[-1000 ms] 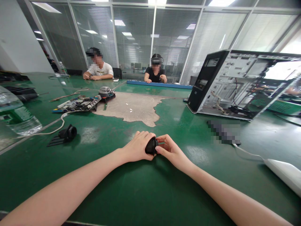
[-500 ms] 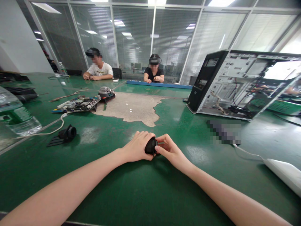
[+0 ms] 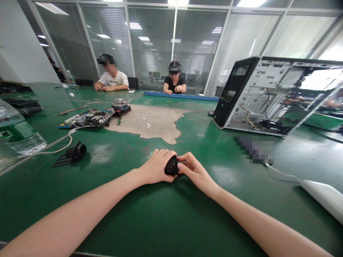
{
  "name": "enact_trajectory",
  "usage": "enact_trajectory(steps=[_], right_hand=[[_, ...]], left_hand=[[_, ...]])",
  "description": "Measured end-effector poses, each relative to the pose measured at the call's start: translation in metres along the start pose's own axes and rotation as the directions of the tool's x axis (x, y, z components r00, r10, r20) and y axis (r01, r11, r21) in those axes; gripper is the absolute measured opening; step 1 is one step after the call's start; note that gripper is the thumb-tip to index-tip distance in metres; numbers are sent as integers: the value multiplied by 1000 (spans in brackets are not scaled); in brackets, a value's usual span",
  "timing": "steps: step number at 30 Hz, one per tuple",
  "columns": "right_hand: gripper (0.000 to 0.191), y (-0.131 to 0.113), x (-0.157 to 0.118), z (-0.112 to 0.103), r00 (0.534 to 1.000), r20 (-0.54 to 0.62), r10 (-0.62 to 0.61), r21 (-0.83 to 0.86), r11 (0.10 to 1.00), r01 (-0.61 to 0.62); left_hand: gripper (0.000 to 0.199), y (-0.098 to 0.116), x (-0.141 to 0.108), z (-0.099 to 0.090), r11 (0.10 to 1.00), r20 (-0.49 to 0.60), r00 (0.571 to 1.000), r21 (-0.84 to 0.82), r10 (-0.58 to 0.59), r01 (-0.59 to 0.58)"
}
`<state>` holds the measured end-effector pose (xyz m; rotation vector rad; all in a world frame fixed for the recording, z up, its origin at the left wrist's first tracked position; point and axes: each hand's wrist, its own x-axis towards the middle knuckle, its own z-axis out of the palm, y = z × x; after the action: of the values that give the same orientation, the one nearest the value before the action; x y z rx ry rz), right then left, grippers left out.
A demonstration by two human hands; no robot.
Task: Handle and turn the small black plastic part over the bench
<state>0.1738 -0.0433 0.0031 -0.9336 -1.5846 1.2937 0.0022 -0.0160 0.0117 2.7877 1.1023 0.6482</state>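
Curling around a black part point(image 3: 170, 166) at the middle of the head view, the left hand point(image 3: 155, 167) holds it from the left, its knuckles facing up. The right hand point(image 3: 195, 172) pinches the part's right end, thumb in front and fingers bent behind; the fingertips are partly hidden. The part sits between the 2 hands above the green counter point(image 3: 166, 221), and I cannot tell whether it touches the surface. Off to the left lies another black piece point(image 3: 76, 152) with a round opening and a slatted flat section. Behind it are a pale cable point(image 3: 71, 137) and a circuit board point(image 3: 92, 118), with a plastic bottle point(image 3: 20, 132) at the left edge. On the right stands an open computer case point(image 3: 233, 89); nearer, a blurred dark item point(image 3: 253, 150) is joined by a wire to a white device point(image 3: 321, 196). Across the counter sit 2 people point(image 3: 114, 79).
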Motion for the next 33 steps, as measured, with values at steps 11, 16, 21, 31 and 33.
enact_trajectory(steps=[11,16,21,31,33], right_hand=[[25,-3,-3,-1,997,59,-48,-16,999,49],[19,1,-1,1,1000,6,-15,-11,1000,15],[27,1,0,0,1000,9,14,-43,999,-13],[24,-1,-2,0,1000,15,-14,-7,1000,14],[26,0,-1,0,1000,3,1,-13,1000,-1]], left_hand=[[54,-1,0,1,1000,3,1000,-5,-4,4],[52,0,0,0,1000,7,1000,-10,-18,18],[51,0,0,0,1000,13,1000,-12,-14,14],[50,1,1,1,1000,10,1000,-3,-7,7],[49,1,1,1,1000,10,1000,-4,-8,8]])
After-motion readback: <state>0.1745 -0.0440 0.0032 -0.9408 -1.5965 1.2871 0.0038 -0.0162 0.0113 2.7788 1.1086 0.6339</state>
